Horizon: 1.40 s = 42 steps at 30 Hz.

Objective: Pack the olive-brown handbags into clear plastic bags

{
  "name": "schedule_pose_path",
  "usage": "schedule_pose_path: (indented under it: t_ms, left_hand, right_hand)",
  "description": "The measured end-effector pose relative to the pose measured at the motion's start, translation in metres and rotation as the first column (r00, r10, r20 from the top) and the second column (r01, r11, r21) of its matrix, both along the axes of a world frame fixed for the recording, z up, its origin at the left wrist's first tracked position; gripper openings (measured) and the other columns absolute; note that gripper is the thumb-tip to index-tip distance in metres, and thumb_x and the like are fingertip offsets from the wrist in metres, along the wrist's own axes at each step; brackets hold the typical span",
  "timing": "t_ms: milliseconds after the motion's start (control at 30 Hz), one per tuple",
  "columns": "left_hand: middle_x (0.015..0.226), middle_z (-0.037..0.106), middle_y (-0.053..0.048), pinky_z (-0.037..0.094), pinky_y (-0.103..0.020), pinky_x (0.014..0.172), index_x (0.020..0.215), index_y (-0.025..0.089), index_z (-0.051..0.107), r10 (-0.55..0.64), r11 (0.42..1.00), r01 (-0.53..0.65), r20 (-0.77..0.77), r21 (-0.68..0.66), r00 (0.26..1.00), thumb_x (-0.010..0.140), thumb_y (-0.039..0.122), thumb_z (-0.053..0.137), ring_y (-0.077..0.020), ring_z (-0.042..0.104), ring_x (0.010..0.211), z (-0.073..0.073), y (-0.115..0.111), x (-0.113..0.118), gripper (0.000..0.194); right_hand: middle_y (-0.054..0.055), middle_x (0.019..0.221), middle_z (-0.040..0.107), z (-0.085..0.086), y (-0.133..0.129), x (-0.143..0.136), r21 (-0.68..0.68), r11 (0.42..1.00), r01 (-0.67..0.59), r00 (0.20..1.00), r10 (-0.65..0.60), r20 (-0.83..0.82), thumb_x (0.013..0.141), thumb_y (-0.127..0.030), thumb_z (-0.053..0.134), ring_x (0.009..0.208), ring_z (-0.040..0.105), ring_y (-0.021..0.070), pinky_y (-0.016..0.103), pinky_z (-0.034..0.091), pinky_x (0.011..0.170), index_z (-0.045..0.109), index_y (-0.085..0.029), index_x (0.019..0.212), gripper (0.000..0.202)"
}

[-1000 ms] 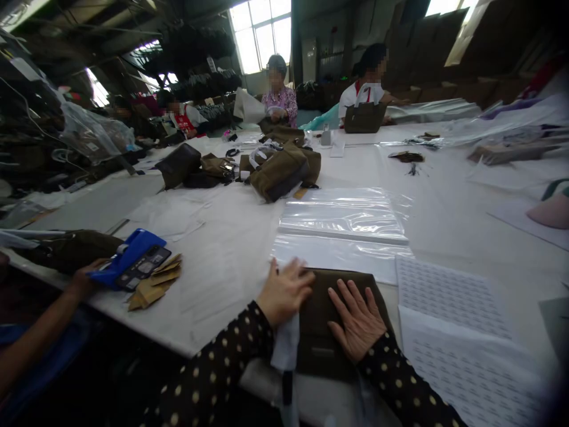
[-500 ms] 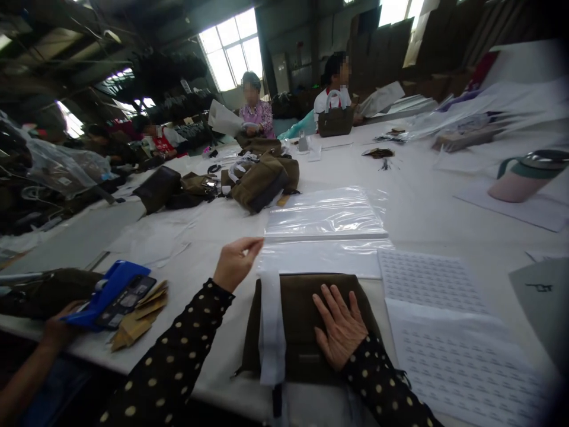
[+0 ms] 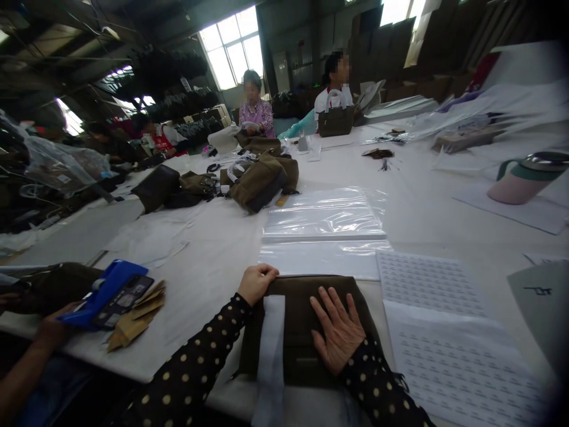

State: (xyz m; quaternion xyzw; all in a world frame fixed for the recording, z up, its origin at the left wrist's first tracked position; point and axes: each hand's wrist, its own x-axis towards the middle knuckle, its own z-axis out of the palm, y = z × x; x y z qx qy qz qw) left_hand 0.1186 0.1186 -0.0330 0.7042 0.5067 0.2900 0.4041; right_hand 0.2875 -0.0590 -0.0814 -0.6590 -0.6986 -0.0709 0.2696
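Note:
A dark olive bag (image 3: 306, 320) lies flat at the table's near edge. My right hand (image 3: 338, 332) rests on its right part, fingers spread and palm down. At the bag's top left corner is my left hand (image 3: 258, 283), its fingers closed together; what is between them, if anything, is hidden. A strap wrapped in whitish material (image 3: 271, 344) runs down the bag's left part and over the near edge. Just beyond the bag lie glossy clear plastic bags (image 3: 324, 216) in a flat stack.
Printed white sheets (image 3: 444, 332) lie to the right, a pink and green mug (image 3: 518, 184) farther off. More olive bags (image 3: 262, 178) are heaped at the back. On the left, a co-worker's arm (image 3: 48, 338) is near a blue holder (image 3: 104, 290) and brown paper tags (image 3: 137, 314). Other people sit across the table.
My left hand has come down and right, from above the bag to its top left corner. The wrapped strap's upper end sits lower. My right hand stays nearly in place.

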Motion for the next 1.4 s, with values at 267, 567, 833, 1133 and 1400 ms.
schedule_pose_path:
  t_ms: [267,567,833,1133,1400]
  left_hand:
    - [0.099,0.062,-0.008,0.046,-0.028,0.07,0.091,0.015,0.063,0.278,0.923,-0.292,0.089,0.249,0.956,0.051,0.032,0.077,-0.0175,0.06,0.081,0.048,0.069,-0.005,0.046]
    - [0.103,0.066,-0.005,0.042,-0.032,0.081,0.094,0.025,0.069,-0.82,0.162,0.974,-0.527,0.158,0.222,0.061,0.034,0.072,-0.0225,0.055,0.093,0.068,-0.025,0.163,0.034]
    - [0.066,0.068,-0.002,0.044,-0.023,0.066,0.064,0.019,0.069,-0.826,0.482,0.874,-0.305,0.055,0.474,0.071,0.03,0.062,-0.0149,0.059,0.069,0.024,-0.037,0.178,0.015]
    - [0.128,0.048,-0.013,0.044,-0.033,0.089,0.108,0.013,0.058,-0.052,0.909,0.013,0.084,0.418,0.995,0.067,0.041,0.067,-0.0254,0.049,0.112,0.083,0.054,0.094,0.051]
    - [0.136,0.042,-0.003,0.033,-0.043,0.102,0.133,0.034,0.034,0.215,0.88,-0.174,-0.044,0.441,0.976,0.084,0.047,0.044,-0.0247,0.034,0.128,0.066,-0.024,-0.06,0.052]
  right_hand:
    - [0.009,0.142,0.028,-0.002,0.001,-0.001,-0.008,1.0,0.005,0.999,-0.005,0.033,0.079,-0.047,0.049,0.132,0.02,0.026,0.05,0.007,0.107,0.039,-0.02,0.132,0.06]
    - [0.017,0.141,0.026,0.0,0.0,-0.008,-0.035,0.999,-0.011,0.999,0.013,0.045,0.081,-0.039,0.047,0.131,0.019,0.0304,0.048,0.019,0.105,0.032,-0.012,0.136,0.063]
    - [0.014,0.142,0.026,0.014,-0.003,-0.002,-0.135,0.99,-0.029,0.999,0.025,-0.034,0.082,-0.039,0.045,0.131,0.019,0.0282,0.045,0.02,0.107,0.031,-0.014,0.137,0.062]
    - [0.012,0.144,0.024,0.003,-0.002,-0.003,-0.019,0.999,-0.027,1.0,0.027,0.014,0.082,-0.04,0.046,0.133,0.016,0.0248,0.043,0.014,0.108,0.034,-0.013,0.135,0.061]
    - [0.012,0.14,0.031,-0.005,-0.001,-0.003,0.031,1.0,-0.006,0.999,0.004,0.046,0.081,-0.037,0.047,0.131,0.023,0.025,0.045,0.018,0.107,0.04,-0.012,0.131,0.057]
